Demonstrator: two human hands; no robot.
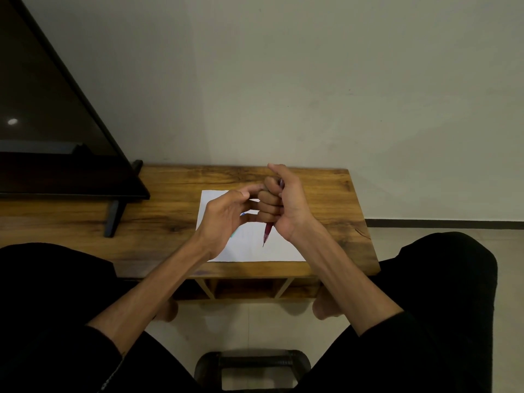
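Head view looks down on a small wooden table (326, 194) at the middle of the frame, with a white sheet of paper (255, 252) lying flat near its lower edge. Both hands meet just above the sheet. The right hand (285, 207), slightly right of centre, is closed into a fist round a red pen (268, 232): its four fingers wrap the barrel and the thumb stands up at the top of the fist. The pen is held nearly upright, and its dark tip points down toward the bottom of the frame, over the paper; whether the tip touches the sheet cannot be told. The left hand (226, 215), just left of centre, has its fingers loosely bent, and the forefinger stretches across to touch the top of the right fist; nothing is plainly in its grasp. Small blue and green marks show on the paper beside the left hand. A dark flat screen (42, 109) fills the upper left, its stand resting on the table's left part. A black stool (252, 361) sits on the pale floor at the bottom centre, between the person's dark-clothed knees.
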